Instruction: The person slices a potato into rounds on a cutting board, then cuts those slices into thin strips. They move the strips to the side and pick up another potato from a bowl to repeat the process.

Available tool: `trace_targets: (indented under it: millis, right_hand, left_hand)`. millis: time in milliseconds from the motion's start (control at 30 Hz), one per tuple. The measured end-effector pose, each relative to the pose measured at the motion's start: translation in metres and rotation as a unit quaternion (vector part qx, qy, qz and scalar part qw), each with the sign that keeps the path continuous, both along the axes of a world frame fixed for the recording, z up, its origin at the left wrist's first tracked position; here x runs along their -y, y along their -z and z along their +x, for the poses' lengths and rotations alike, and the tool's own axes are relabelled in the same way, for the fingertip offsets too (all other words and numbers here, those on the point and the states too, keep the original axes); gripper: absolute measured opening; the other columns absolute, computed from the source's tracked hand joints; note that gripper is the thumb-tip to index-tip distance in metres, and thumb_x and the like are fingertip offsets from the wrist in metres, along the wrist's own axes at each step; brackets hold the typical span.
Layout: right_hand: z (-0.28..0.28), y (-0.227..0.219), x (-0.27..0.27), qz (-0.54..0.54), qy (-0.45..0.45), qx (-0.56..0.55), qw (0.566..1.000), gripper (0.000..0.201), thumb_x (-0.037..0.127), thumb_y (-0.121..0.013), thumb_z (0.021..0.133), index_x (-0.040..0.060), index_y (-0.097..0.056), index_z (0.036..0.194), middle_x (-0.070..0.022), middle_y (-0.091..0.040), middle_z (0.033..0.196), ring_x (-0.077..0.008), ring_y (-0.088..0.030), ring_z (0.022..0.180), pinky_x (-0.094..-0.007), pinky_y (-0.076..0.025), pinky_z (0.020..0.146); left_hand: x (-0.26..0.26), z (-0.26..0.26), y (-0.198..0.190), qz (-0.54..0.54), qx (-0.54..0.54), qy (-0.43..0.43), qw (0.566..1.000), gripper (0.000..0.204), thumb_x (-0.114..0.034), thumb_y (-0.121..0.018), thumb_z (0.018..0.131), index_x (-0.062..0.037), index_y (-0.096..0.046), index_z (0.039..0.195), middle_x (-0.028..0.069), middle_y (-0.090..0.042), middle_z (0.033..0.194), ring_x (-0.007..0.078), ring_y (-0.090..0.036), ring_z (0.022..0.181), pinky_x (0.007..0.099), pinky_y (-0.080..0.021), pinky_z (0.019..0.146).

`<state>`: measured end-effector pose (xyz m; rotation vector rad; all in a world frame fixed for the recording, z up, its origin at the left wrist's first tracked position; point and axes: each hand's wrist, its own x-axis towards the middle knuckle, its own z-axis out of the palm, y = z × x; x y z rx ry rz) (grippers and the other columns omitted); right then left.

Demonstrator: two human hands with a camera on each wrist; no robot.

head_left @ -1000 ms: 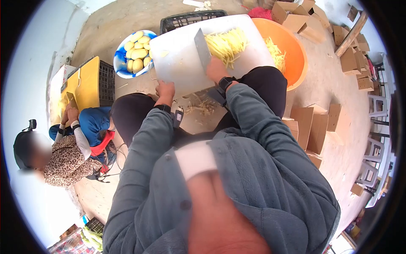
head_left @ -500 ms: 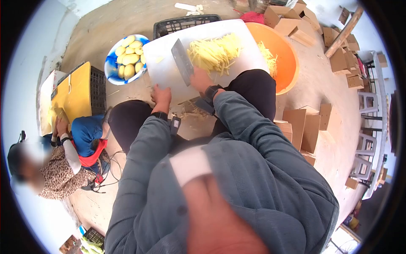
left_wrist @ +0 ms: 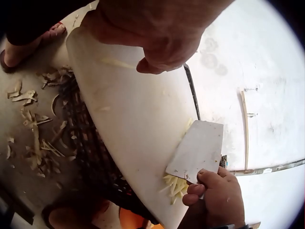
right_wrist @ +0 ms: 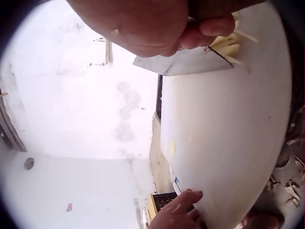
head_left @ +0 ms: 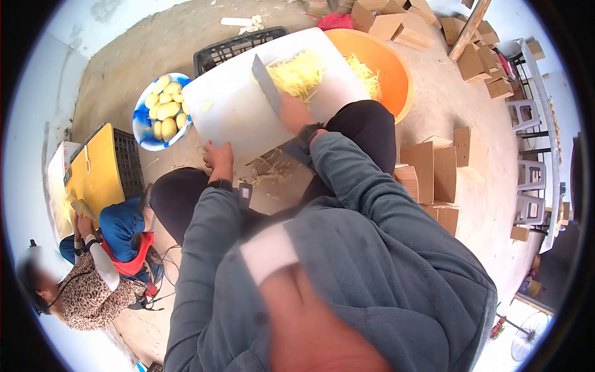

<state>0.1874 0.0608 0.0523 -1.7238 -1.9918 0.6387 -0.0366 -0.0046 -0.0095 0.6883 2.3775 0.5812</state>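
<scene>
My right hand (head_left: 294, 115) grips the handle of a broad cleaver (head_left: 266, 83), its blade standing against the left side of a pile of cut potato strips (head_left: 299, 73) on the white board (head_left: 232, 118). In the left wrist view the cleaver (left_wrist: 198, 150) covers part of the strips, with the right hand (left_wrist: 221, 195) around its handle. My left hand (head_left: 219, 156) holds the near left corner of the board, thumb on top; its other fingers are partly hidden. A small potato piece (head_left: 207, 106) lies alone on the board's left part.
A blue and white bowl of peeled potatoes (head_left: 138, 118) stands left of the board, an orange basin (head_left: 400, 77) with strips at its right. Black crates (head_left: 207, 59) support the board. Peelings (head_left: 273, 170) lie below. Another person (head_left: 93, 291) sits at a yellow board (head_left: 99, 177), far left.
The head view has shifted. The cleaver has moved from upright beside the strips to a slant against them, and the strips sit closer together. My left hand stays at the board's corner.
</scene>
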Motion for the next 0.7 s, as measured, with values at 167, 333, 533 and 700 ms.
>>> trace_targets:
  millis: [167,333,533,700]
  right_hand:
    - [-0.016,-0.012,0.011,-0.014,-0.055,0.002,0.998,0.021,0.003,-0.048,0.084,-0.0042,-0.053,0.102,-0.0275,-0.064,0.093,-0.0417,-0.063,0.090,-0.0474,-0.050,0.080]
    - [-0.021,0.013,0.007,0.007,-0.075,-0.050,0.996,0.017,0.007,-0.050,0.084,-0.0020,-0.054,0.097,-0.0244,-0.063,0.086,-0.0431,-0.060,0.083,-0.0490,-0.048,0.075]
    - [0.000,0.014,-0.012,-0.014,-0.050,0.001,0.999,0.021,0.005,-0.045,0.086,-0.0039,-0.054,0.103,-0.0274,-0.064,0.097,-0.0424,-0.062,0.092,-0.0490,-0.050,0.080]
    - [0.007,-0.009,-0.018,-0.056,-0.016,0.045,0.997,0.025,0.005,-0.046,0.086,-0.0020,-0.052,0.109,-0.0250,-0.065,0.100,-0.0396,-0.064,0.096,-0.0481,-0.051,0.082]
  left_hand:
    - [0.001,0.003,-0.003,0.000,-0.013,0.008,1.000,0.079,-0.029,-0.068,0.073,-0.0184,-0.033,0.143,0.0302,-0.036,0.134,0.0438,-0.036,0.123,0.0509,-0.035,0.102]
    - [0.000,0.002,0.004,0.006,-0.025,0.006,1.000,0.079,-0.028,-0.068,0.073,-0.0202,-0.033,0.143,0.0305,-0.036,0.134,0.0441,-0.036,0.124,0.0511,-0.035,0.102]
    - [0.000,0.002,0.008,0.011,-0.015,0.010,1.000,0.082,-0.027,-0.069,0.073,-0.0211,-0.029,0.144,0.0308,-0.037,0.131,0.0455,-0.035,0.123,0.0507,-0.033,0.103]
    - [-0.003,0.013,-0.010,-0.020,-0.003,0.048,0.999,0.089,-0.022,-0.068,0.075,-0.0185,-0.019,0.149,0.0274,-0.020,0.149,0.0390,-0.023,0.139,0.0492,-0.024,0.110]
